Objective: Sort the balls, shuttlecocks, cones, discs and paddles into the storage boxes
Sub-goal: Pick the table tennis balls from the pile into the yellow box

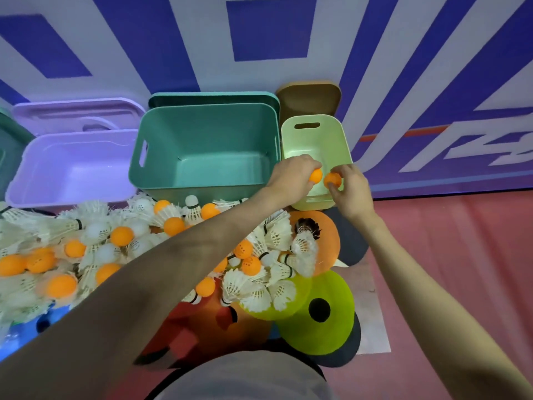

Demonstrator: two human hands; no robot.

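Two orange ping-pong balls are up over the small light green box (340, 145), one in each hand. Left hand (291, 176) has its fingers curled round the left orange ball (316, 175), and the right hand (350, 187) pinches the right orange ball (332, 179) with fingertips and thumb. Both balls sit just above the near half of that box, almost touching each other. Can't see much of the box floor since the hands cover it.

Right beside it on the left is the big teal box (202, 148), open, with its teal lid (213, 97) propped behind it. A brown lid (310, 96) leans behind the light green one. Further left there's a lilac box (72, 166) with its lilac lid (78, 111) standing behind it, and a dark green box (11, 145) only just shows at the left edge.

On the floor in front of the boxes is the big heap: white feather shuttlecocks (277, 232) mixed with loose orange balls (121, 235) and a few white balls (96, 230). At the right end of the heap there's an orange disc (328, 238), then two lime green disc cones (326, 324) closer to me, and a red paddle (196, 321) half buried under shuttlecocks. Something blue (26, 330) pokes out at the lower left, can't tell what.
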